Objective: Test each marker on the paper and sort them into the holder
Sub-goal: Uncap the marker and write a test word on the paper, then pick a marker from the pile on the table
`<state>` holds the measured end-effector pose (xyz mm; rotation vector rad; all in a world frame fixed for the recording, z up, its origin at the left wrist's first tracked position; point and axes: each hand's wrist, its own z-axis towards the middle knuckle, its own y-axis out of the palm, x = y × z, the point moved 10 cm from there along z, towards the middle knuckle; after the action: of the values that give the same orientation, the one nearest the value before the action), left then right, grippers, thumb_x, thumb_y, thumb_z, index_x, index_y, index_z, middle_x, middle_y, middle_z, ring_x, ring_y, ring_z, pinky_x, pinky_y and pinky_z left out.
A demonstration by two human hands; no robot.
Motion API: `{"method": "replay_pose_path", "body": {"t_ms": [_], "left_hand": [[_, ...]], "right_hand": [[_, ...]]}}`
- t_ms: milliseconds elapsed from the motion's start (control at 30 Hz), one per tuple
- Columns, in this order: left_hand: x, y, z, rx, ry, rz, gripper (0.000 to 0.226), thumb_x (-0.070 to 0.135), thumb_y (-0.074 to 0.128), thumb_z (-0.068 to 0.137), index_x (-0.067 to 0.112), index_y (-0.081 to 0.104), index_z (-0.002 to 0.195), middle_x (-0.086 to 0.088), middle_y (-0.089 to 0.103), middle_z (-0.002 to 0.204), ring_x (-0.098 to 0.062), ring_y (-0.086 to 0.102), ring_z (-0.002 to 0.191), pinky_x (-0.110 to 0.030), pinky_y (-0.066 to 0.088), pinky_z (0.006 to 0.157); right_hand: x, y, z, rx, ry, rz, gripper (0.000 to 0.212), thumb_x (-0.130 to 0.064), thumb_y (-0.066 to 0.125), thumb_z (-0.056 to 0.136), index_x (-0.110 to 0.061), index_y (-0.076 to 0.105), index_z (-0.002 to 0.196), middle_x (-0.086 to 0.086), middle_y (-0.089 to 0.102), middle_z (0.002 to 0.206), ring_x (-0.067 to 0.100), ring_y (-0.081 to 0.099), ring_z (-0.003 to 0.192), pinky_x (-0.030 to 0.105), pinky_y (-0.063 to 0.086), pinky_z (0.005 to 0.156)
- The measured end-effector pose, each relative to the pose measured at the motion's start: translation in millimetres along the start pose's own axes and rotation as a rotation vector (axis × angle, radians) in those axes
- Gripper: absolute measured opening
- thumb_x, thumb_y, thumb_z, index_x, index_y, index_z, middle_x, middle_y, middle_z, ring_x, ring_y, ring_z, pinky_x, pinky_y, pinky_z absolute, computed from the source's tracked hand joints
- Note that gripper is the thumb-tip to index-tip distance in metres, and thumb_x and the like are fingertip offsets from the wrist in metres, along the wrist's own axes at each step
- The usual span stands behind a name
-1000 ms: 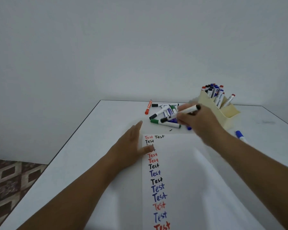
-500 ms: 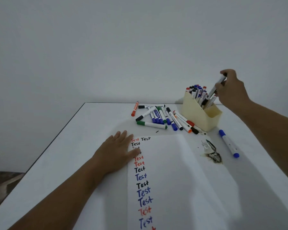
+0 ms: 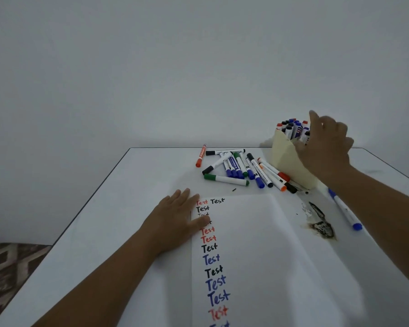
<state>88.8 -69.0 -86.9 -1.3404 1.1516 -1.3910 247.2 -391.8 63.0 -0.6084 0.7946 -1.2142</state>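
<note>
A white paper [image 3: 257,251] lies on the table with a column of "Test" words in red, black and blue. My left hand [image 3: 175,220] rests flat on the paper's left edge, fingers straight. A cream holder [image 3: 285,154] at the back right is packed with several upright markers [image 3: 291,128]. My right hand [image 3: 326,147] hovers in front of the holder's right side, fingers loosely spread, holding nothing I can see. A pile of loose markers [image 3: 241,168] in black, blue, green and red lies left of the holder.
An orange marker [image 3: 200,155] lies apart at the pile's left. A blue marker [image 3: 345,210] lies under my right forearm. A dark stain [image 3: 320,225] marks the white table [image 3: 104,220] right of the paper. Patterned floor shows at the lower left.
My right hand carried a black-capped marker from the pile to the holder, put it in and let go; it now sits lower, without a marker. My left hand stayed on the paper.
</note>
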Motion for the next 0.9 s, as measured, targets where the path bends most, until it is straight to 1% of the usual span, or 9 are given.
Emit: {"method": "replay_pose_path", "body": {"t_ms": [67, 233, 333, 400, 500, 567, 667, 767, 900], "left_hand": [[0, -1, 0, 0.005, 0.0, 0.003, 0.084, 0.08, 0.024, 0.088, 0.034, 0.009, 0.157, 0.007, 0.001, 0.166, -0.013, -0.003, 0.152, -0.036, 0.003, 0.124], [-2, 1, 3, 0.005, -0.008, -0.008, 0.087, 0.083, 0.024, 0.085, 0.035, 0.011, 0.157, 0.007, 0.003, 0.166, -0.013, -0.001, 0.152, -0.038, 0.005, 0.124], [-3, -1, 4, 0.007, -0.017, -0.02, 0.086, 0.082, 0.028, 0.086, 0.034, 0.017, 0.156, 0.006, 0.009, 0.165, -0.015, 0.004, 0.152, -0.039, 0.008, 0.123], [-3, -5, 8, -0.004, -0.034, -0.023, 0.08, 0.079, 0.031, 0.088, 0.033, 0.023, 0.154, 0.006, 0.017, 0.164, -0.017, 0.013, 0.15, -0.041, 0.013, 0.121], [-9, -20, 25, 0.043, -0.091, -0.021, 0.074, 0.077, 0.033, 0.087, 0.033, 0.04, 0.146, 0.004, 0.041, 0.15, -0.022, 0.037, 0.137, -0.044, 0.03, 0.111], [-19, -34, 39, 0.092, -0.115, -0.101, 0.071, 0.073, 0.039, 0.085, 0.031, 0.047, 0.141, 0.001, 0.053, 0.138, -0.022, 0.05, 0.124, -0.042, 0.04, 0.104], [-38, -49, 66, 0.124, -0.123, -0.208, 0.054, 0.059, 0.053, 0.092, 0.035, 0.047, 0.14, 0.005, 0.054, 0.131, -0.015, 0.055, 0.111, -0.039, 0.046, 0.098], [-52, -67, 101, 0.19, -0.107, -0.151, 0.041, 0.048, 0.053, 0.096, 0.039, 0.05, 0.136, 0.005, 0.057, 0.129, -0.015, 0.054, 0.116, -0.033, 0.044, 0.096], [-57, -76, 141, 0.213, -0.09, -0.103, 0.038, 0.041, 0.054, 0.097, 0.04, 0.053, 0.136, 0.003, 0.056, 0.135, -0.017, 0.051, 0.124, -0.036, 0.042, 0.102]], "right_hand": [[-29, -12, -14, 0.062, -0.094, 0.032, 0.072, -0.03, 0.068, 0.088, -0.02, 0.033, 0.15, 0.013, 0.038, 0.148, 0.041, 0.034, 0.133, 0.058, 0.036, 0.099], [-115, 14, -84, -0.221, -0.448, 0.131, 0.072, -0.044, 0.067, 0.089, -0.028, 0.036, 0.153, 0.011, 0.029, 0.16, 0.035, 0.022, 0.148, 0.057, 0.028, 0.117], [-144, 47, -135, -0.535, -0.505, 0.137, 0.077, -0.069, 0.046, 0.093, -0.039, 0.018, 0.157, 0.002, 0.007, 0.168, 0.027, 0.0, 0.155, 0.056, 0.011, 0.124], [-149, 70, -158, -0.688, -0.482, 0.096, 0.085, -0.083, 0.027, 0.086, -0.043, 0.006, 0.158, -0.003, -0.005, 0.169, 0.024, -0.012, 0.155, 0.058, 0.001, 0.124], [-143, 92, -181, -0.841, -0.439, 0.073, 0.098, -0.092, 0.014, 0.075, -0.042, -0.002, 0.158, -0.004, -0.013, 0.168, 0.022, -0.016, 0.154, 0.059, -0.004, 0.122], [-139, 98, -189, -0.867, -0.427, 0.075, 0.098, -0.093, 0.011, 0.076, -0.042, -0.005, 0.158, -0.004, -0.012, 0.169, 0.02, -0.013, 0.155, 0.057, -0.005, 0.123], [-139, 100, -191, -0.854, -0.442, 0.051, 0.096, -0.092, 0.008, 0.078, -0.042, -0.008, 0.158, -0.006, -0.013, 0.168, 0.019, -0.013, 0.155, 0.057, -0.005, 0.123], [-139, 102, -190, -0.849, -0.453, 0.03, 0.095, -0.092, 0.006, 0.078, -0.043, -0.01, 0.157, -0.007, -0.015, 0.168, 0.019, -0.015, 0.155, 0.058, -0.004, 0.123], [-139, 103, -191, -0.84, -0.453, 0.036, 0.095, -0.092, 0.003, 0.076, -0.043, -0.011, 0.157, -0.008, -0.017, 0.167, 0.018, -0.016, 0.154, 0.057, -0.005, 0.123]]}}
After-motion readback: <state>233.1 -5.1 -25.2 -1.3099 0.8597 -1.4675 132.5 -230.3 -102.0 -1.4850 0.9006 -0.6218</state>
